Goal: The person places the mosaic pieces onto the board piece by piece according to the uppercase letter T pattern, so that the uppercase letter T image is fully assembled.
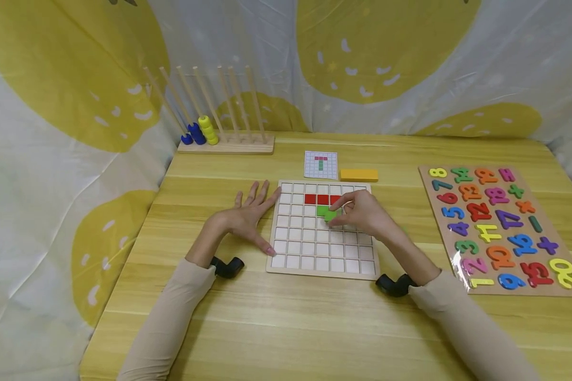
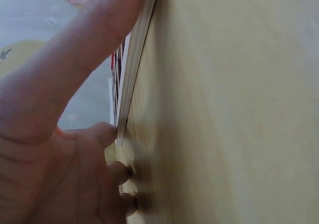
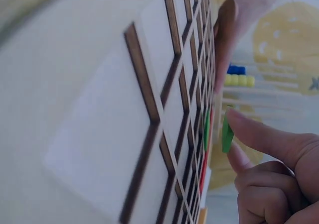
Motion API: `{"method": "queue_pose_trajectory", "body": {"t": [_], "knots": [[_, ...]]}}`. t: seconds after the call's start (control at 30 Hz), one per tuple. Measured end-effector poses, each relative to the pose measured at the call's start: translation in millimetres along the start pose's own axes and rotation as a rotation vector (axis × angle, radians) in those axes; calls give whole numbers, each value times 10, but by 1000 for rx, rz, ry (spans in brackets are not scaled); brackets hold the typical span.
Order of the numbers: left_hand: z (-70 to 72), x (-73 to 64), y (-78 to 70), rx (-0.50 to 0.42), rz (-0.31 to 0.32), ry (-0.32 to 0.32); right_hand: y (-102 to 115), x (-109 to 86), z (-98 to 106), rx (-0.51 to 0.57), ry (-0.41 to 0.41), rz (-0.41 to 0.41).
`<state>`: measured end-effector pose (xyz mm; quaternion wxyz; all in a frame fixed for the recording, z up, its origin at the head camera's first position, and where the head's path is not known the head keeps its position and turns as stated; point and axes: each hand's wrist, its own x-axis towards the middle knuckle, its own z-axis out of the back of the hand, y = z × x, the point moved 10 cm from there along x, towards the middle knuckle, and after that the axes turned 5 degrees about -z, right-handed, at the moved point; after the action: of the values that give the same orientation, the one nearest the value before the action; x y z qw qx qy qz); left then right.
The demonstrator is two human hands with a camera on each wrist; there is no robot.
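Note:
A wooden grid board (image 1: 324, 274) with white square cells lies on the table. Three red tiles (image 1: 322, 199) fill cells in its second row, and one green tile (image 1: 322, 210) sits below the middle red one. Between thumb and index finger, my right hand (image 1: 366, 214) pinches another green tile (image 3: 228, 133), raised just over the board. My left hand (image 1: 248, 218) is spread at the board's left edge, thumb near the lower corner and index fingertip by the upper corner.
Behind the board lie a pattern card (image 1: 321, 165) showing a red and green T and a yellow-orange block (image 1: 359, 175). A peg stand (image 1: 226, 147) with blue and yellow beads is at back left. To the right lies a number puzzle board (image 1: 500, 227).

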<state>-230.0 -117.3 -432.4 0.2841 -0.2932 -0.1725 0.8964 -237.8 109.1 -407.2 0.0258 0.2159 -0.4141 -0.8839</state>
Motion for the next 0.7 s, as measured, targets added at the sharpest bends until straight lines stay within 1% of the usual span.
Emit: {"method": "queue_pose_trajectory", "body": {"t": [0.23, 0.33, 0.57, 0.7], "knots": [[1, 5, -5, 7, -6, -7, 46, 33, -120, 20, 12, 28], [4, 8, -8, 9, -5, -8, 49, 36, -151, 27, 26, 28], [4, 1, -8, 12, -3, -4, 34, 48, -197, 3, 31, -21], [3, -1, -9, 11, -2, -2, 36, 56, -209, -10, 24, -30]]}}
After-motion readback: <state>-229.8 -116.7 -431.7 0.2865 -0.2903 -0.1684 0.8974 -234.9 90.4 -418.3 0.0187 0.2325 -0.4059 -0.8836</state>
